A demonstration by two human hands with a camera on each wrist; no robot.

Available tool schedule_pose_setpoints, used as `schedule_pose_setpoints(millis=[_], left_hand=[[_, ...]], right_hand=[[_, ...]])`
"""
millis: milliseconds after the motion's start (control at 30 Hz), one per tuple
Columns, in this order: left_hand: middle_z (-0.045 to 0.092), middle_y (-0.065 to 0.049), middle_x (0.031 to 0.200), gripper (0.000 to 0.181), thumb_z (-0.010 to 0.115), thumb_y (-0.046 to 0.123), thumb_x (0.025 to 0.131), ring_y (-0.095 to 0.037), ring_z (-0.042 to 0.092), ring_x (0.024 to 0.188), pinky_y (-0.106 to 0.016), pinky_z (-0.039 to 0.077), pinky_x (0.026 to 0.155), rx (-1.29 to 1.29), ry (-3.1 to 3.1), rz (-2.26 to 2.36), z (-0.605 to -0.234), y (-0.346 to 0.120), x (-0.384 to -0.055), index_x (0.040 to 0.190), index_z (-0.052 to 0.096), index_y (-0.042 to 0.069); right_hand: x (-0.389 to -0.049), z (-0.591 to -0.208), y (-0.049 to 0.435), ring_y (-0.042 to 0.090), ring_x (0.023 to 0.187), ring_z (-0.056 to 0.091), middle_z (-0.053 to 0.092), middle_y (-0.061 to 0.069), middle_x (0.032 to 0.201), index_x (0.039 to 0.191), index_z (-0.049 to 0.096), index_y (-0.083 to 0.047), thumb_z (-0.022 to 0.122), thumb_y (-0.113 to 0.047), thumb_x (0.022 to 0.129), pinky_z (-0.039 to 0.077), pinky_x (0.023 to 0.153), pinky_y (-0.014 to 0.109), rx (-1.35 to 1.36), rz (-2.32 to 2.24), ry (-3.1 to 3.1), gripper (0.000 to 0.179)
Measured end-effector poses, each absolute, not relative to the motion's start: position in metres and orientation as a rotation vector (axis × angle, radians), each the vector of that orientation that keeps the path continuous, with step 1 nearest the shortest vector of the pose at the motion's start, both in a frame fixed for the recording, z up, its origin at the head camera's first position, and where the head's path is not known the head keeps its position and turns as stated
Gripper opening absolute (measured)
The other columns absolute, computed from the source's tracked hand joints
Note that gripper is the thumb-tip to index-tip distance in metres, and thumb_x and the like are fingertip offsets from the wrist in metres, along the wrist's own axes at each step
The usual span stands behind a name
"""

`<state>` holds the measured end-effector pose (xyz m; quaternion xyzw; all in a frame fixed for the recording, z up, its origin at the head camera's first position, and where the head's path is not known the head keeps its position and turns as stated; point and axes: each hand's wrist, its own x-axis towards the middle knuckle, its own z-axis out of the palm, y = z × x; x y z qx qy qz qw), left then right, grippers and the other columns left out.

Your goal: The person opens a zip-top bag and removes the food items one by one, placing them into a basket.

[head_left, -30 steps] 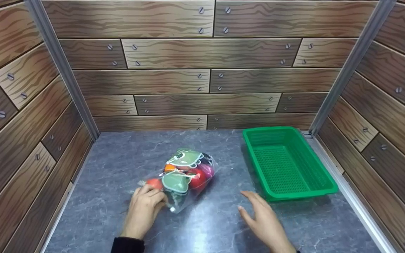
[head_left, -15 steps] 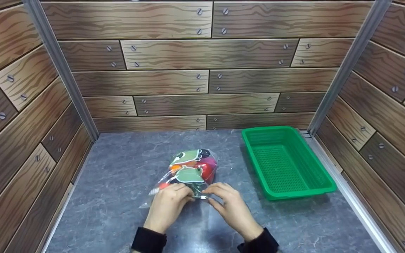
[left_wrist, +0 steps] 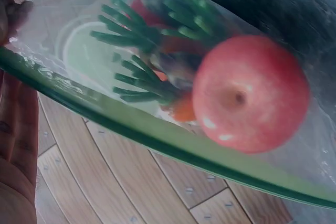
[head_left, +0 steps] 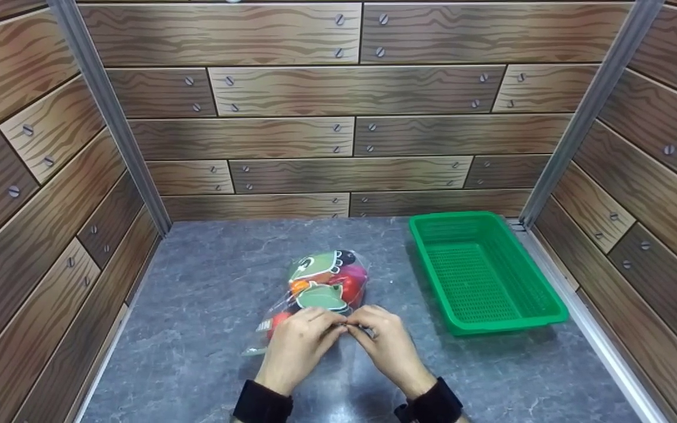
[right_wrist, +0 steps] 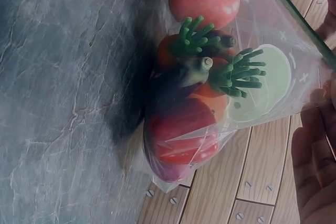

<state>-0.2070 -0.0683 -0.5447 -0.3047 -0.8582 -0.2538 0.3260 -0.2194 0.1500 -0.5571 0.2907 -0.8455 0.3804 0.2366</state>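
Observation:
A clear zip bag [head_left: 321, 298] with a green cartoon print lies on the tabletop, full of colourful produce. My left hand [head_left: 300, 346] and right hand [head_left: 388, 348] meet at its near corner, fingertips pinching the green zip edge [left_wrist: 131, 137]. Through the plastic, the left wrist view shows a pinkish-red apple [left_wrist: 252, 95] close to the opening side. A dark eggplant [right_wrist: 173, 85], carrots with green tops [right_wrist: 239, 80] and a shiny red vegetable [right_wrist: 184, 132] are visible in the right wrist view. In the head view my fingers cover the pinched corner.
A green plastic basket [head_left: 435, 294] with a mesh bottom stands to the right of the bag. Wood-patterned panels [head_left: 291, 135] enclose the grey marbled tabletop [head_left: 215, 264] at the back and both sides.
My left hand has moved right along the bag's near edge. My right hand came in from beside the basket to join it at the corner. The bag has shifted slightly right.

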Motion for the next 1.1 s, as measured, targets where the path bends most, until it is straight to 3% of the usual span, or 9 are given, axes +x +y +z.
schedule_pose_setpoints(millis=[433, 867, 1100], left_hand=[[0.086, 0.005, 0.099, 0.007, 0.092, 0.02, 0.101, -0.013, 0.082, 0.092, -0.036, 0.069, 0.086, -0.654, -2.3, -0.679, -0.548, -0.092, -0.214, 0.106, 0.087, 0.017], [0.084, 0.004, 0.095, 0.011, 0.094, 0.017, 0.097, -0.013, 0.08, 0.088, -0.036, 0.069, 0.08, -0.591, -2.307, -0.677, -0.549, -0.13, -0.217, 0.107, 0.088, 0.016], [0.083, 0.004, 0.094, 0.007, 0.091, 0.018, 0.101, -0.01, 0.078, 0.087, -0.031, 0.068, 0.079, -0.558, -2.347, -0.658, -0.546, -0.15, -0.218, 0.107, 0.088, 0.016]], right_hand=[[-0.228, -0.532, 0.173, 0.005, 0.083, 0.073, 0.084, -0.007, 0.095, 0.098, 0.086, -0.017, 0.092, -0.006, 0.098, 0.065, 0.071, 0.023, 0.604, 1.068, -2.252, 0.012], [-0.234, -0.523, 0.198, 0.004, 0.082, 0.072, 0.084, -0.006, 0.095, 0.096, 0.085, -0.017, 0.093, -0.004, 0.097, 0.062, 0.073, 0.019, 0.513, 1.06, -2.22, 0.015], [-0.24, -0.525, 0.21, 0.005, 0.084, 0.074, 0.085, -0.004, 0.097, 0.096, 0.085, -0.016, 0.092, -0.007, 0.099, 0.062, 0.076, 0.018, 0.473, 1.068, -2.233, 0.011]])
